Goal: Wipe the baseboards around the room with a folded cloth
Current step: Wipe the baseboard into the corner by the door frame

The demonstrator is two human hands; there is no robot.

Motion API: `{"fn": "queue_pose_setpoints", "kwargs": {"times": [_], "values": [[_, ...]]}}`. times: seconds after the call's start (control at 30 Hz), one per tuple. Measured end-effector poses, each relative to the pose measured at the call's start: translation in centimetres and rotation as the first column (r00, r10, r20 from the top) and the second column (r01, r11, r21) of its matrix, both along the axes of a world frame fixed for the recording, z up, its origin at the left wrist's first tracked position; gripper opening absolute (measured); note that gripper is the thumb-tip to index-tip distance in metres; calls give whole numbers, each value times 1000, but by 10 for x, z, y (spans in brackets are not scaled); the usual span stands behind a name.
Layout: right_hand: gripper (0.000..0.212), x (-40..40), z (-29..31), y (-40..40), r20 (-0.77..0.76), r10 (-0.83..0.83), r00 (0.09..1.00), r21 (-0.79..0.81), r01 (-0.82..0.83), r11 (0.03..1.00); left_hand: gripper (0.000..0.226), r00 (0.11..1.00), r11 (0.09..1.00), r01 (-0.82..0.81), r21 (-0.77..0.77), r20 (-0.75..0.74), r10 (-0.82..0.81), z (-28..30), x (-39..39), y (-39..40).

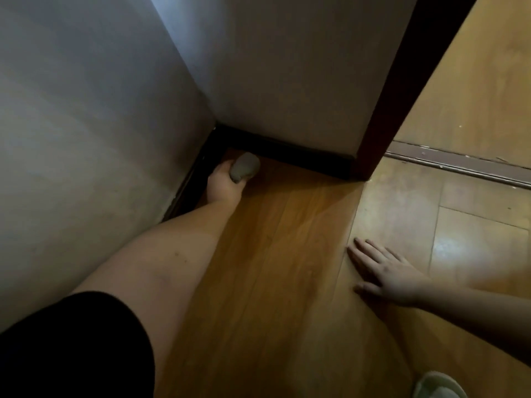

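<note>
My left hand (222, 183) reaches into the room corner and grips a small grey folded cloth (245, 166), bunched in its fingers. The cloth sits just in front of the dark baseboard (287, 152) that runs along the far white wall, and close to the dark baseboard (195, 179) along the left wall. My right hand (382, 271) lies flat on the wooden floor with its fingers spread, well to the right of the corner and holding nothing.
White walls meet at the corner. A dark red door frame (382, 110) ends the far wall on the right, with a metal threshold strip (459, 165) beyond it. A pale slipper (436, 386) shows at the bottom right. Wooden floor (281, 239) lies between my arms.
</note>
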State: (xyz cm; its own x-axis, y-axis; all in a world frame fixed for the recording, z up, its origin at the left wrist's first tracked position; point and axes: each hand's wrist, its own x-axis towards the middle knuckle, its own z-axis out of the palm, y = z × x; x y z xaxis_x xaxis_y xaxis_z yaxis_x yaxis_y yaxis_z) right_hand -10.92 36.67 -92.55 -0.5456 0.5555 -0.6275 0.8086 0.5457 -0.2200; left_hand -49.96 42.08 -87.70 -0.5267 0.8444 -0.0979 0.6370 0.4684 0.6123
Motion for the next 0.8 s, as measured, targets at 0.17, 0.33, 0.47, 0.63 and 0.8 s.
{"fn": "queue_pose_setpoints", "kwargs": {"times": [0.17,0.33,0.47,0.63,0.8], "values": [[82,26,10,-35,3,-96,995,89,96,991,58,999,999,28,-29,31,-27,6,10,7],[79,-1,-11,-30,-101,-70,992,97,80,992,55,1000,1000,9,-3,25,-9,-13,9,1],[76,-30,-18,-4,-184,-60,981,145,88,986,50,996,997,-70,19,48,69,-18,12,-9],[77,-46,-33,7,-191,-23,981,268,75,960,48,984,986,-147,75,110,138,-23,20,-10],[75,-41,-45,4,-221,-12,975,325,85,942,50,983,982,-178,66,45,176,-32,14,-6]]}}
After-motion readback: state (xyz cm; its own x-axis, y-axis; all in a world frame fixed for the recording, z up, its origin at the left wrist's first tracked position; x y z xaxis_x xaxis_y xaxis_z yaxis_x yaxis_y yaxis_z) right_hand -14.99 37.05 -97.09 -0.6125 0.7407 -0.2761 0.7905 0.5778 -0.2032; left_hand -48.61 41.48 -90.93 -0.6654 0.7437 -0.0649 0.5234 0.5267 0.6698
